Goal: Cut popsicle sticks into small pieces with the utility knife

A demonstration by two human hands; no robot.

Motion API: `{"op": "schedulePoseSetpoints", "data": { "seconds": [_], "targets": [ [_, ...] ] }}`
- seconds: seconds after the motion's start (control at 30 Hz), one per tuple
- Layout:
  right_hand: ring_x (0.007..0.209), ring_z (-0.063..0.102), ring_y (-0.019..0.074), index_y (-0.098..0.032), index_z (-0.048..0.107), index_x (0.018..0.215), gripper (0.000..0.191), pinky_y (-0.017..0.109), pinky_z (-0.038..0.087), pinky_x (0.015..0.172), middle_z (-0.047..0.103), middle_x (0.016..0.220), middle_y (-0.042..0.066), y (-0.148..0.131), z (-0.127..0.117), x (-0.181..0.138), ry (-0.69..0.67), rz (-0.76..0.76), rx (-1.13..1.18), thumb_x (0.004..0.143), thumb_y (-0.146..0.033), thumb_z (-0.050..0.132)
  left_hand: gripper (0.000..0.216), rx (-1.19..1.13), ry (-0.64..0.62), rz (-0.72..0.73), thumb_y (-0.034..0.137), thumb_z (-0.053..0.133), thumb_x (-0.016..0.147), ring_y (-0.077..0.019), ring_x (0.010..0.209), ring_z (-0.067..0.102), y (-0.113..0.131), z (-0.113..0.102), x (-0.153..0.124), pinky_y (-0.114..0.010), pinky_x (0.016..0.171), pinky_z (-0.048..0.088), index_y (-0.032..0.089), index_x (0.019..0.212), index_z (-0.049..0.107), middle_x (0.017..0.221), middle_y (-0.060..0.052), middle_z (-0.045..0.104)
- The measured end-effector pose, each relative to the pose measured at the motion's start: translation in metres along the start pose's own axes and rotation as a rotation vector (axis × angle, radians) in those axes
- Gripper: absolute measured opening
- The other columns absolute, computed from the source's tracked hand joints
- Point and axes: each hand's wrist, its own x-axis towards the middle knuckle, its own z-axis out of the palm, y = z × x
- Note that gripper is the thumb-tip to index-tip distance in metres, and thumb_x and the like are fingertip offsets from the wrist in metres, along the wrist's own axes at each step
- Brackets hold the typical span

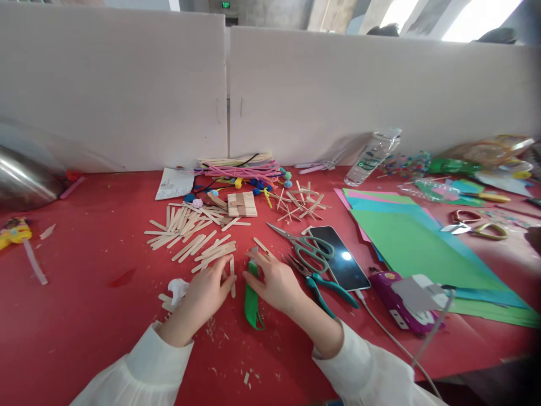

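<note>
My left hand [205, 294] rests on the red table [84, 293], its fingertips pinching a single wooden craft stick [232, 276] that lies upright in the view. My right hand [274, 282] lies just to the right, fingers curled over the top end of a green utility knife [252, 299] on the table. A loose spread of wooden sticks [190, 237] lies just beyond both hands. Wood shavings are scattered around my wrists.
Green-handled scissors [306, 245], teal pliers [325, 287] and a phone [342, 256] lie right of my hand. Coloured paper sheets [414, 248], a purple glue gun [397, 301] and a tipped water bottle [369, 158] sit further right. Pipe cleaners [249, 172], a stick block [242, 204] and white partitions stand behind.
</note>
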Motion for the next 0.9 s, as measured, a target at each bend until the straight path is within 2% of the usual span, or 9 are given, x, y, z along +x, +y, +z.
{"op": "schedulePoseSetpoints", "data": {
  "seconds": [0.07, 0.13, 0.27, 0.37, 0.5, 0.57, 0.63, 0.77, 0.9],
  "targets": [
    [0.081, 0.064, 0.0252, -0.018, 0.056, 0.117, 0.041, 0.030, 0.046, 0.063, 0.067, 0.094, 0.013, -0.003, -0.001, -0.002, -0.056, 0.020, -0.116, 0.081, -0.037, 0.051, 0.034, 0.057, -0.011, 0.035, 0.025, 0.049, 0.083, -0.0240, 0.072, 0.064, -0.005, -0.004, 0.002, -0.034, 0.063, 0.050, 0.017, 0.116, 0.053, 0.079, -0.007, 0.067],
    [0.081, 0.064, 0.0254, -0.019, 0.056, 0.117, 0.042, 0.030, 0.046, 0.062, 0.068, 0.094, 0.012, -0.005, -0.002, -0.002, -0.102, 0.040, -0.181, 0.082, -0.040, 0.049, 0.034, 0.081, 0.002, 0.134, 0.024, 0.055, 0.080, -0.0245, 0.090, 0.062, -0.010, -0.008, 0.004, -0.036, 0.075, 0.050, 0.020, 0.113, 0.055, 0.098, -0.009, 0.065],
    [0.076, 0.065, 0.0232, -0.019, 0.058, 0.116, 0.042, 0.030, 0.045, 0.065, 0.069, 0.088, 0.010, -0.005, -0.006, -0.002, -0.121, 0.059, -0.140, 0.076, -0.029, 0.049, 0.044, 0.151, -0.023, 0.321, 0.027, 0.063, 0.075, -0.0272, 0.124, 0.039, -0.018, -0.010, 0.006, -0.043, 0.099, 0.038, 0.021, 0.117, 0.053, 0.132, -0.008, 0.047],
    [0.063, 0.061, 0.0189, -0.018, 0.061, 0.114, 0.044, 0.028, 0.043, 0.061, 0.067, 0.072, 0.004, 0.000, -0.012, 0.001, -0.126, 0.089, 0.170, 0.072, -0.023, 0.047, 0.048, 0.191, -0.043, 0.342, 0.031, 0.061, 0.077, -0.0266, 0.132, 0.027, -0.018, -0.006, 0.005, -0.044, 0.104, 0.032, 0.021, 0.122, 0.050, 0.141, -0.006, 0.039],
    [0.054, 0.057, 0.0135, -0.016, 0.058, 0.118, 0.048, 0.025, 0.044, 0.054, 0.066, 0.068, 0.001, 0.011, -0.021, 0.007, -0.171, 0.180, 0.996, 0.073, -0.026, 0.042, 0.051, 0.256, -0.071, 0.319, 0.039, 0.058, 0.079, -0.0282, 0.133, 0.025, -0.012, 0.000, 0.003, -0.044, 0.105, 0.032, 0.014, 0.123, 0.050, 0.140, -0.010, 0.040],
    [0.053, 0.059, 0.0126, -0.015, 0.054, 0.122, 0.052, 0.024, 0.045, 0.053, 0.069, 0.073, 0.003, 0.015, -0.025, 0.010, -0.134, 0.246, 1.279, 0.073, -0.027, 0.044, 0.052, 0.278, -0.059, 0.313, 0.043, 0.055, 0.080, -0.0290, 0.132, 0.026, -0.009, 0.000, 0.002, -0.045, 0.104, 0.032, 0.012, 0.121, 0.051, 0.139, -0.012, 0.041],
    [0.050, 0.059, 0.0120, -0.015, 0.051, 0.125, 0.055, 0.023, 0.046, 0.050, 0.070, 0.076, 0.004, 0.016, -0.027, 0.011, -0.086, 0.277, 1.401, 0.072, -0.027, 0.047, 0.052, 0.290, -0.034, 0.316, 0.046, 0.054, 0.081, -0.0290, 0.132, 0.027, -0.007, 0.000, 0.001, -0.045, 0.104, 0.032, 0.013, 0.121, 0.052, 0.138, -0.012, 0.043],
    [0.044, 0.058, 0.0112, -0.020, 0.044, 0.131, 0.058, 0.021, 0.044, 0.038, 0.070, 0.080, 0.003, 0.011, -0.026, 0.008, -0.055, 0.297, 1.429, 0.074, -0.028, 0.049, 0.052, 0.302, 0.001, 0.331, 0.047, 0.052, 0.081, -0.0280, 0.132, 0.028, -0.007, 0.002, -0.001, -0.043, 0.104, 0.032, 0.014, 0.122, 0.051, 0.138, -0.010, 0.043],
    [0.049, 0.061, 0.0137, -0.020, 0.058, 0.115, 0.042, 0.024, 0.048, 0.039, 0.070, 0.086, 0.004, 0.007, -0.024, 0.005, -0.068, 0.286, 1.489, 0.075, -0.029, 0.050, 0.053, 0.326, 0.013, 0.333, 0.046, 0.052, 0.081, -0.0281, 0.132, 0.028, -0.009, 0.005, -0.001, -0.043, 0.104, 0.032, 0.014, 0.123, 0.050, 0.139, -0.010, 0.042]
  ]
}}
